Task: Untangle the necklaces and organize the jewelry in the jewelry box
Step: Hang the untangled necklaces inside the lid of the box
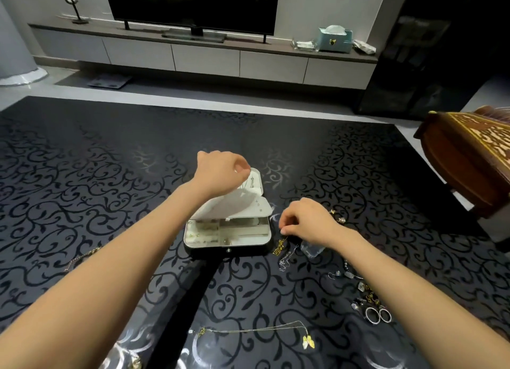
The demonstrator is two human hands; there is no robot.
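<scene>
A small black jewelry box with a white lining lies open on the dark patterned table. My left hand is over its raised lid, fingers pinched on the white inner flap. Just right of the box, my right hand pinches at a gold chain lying on the table. A silver chain sits below it. A long thin necklace with a pale leaf pendant stretches across the near edge. Two rings and mixed pieces lie at the right.
A gold chain lies at the left under my forearm. A carved wooden chest stands at the right edge of the table. Beyond the table are a TV console and a television.
</scene>
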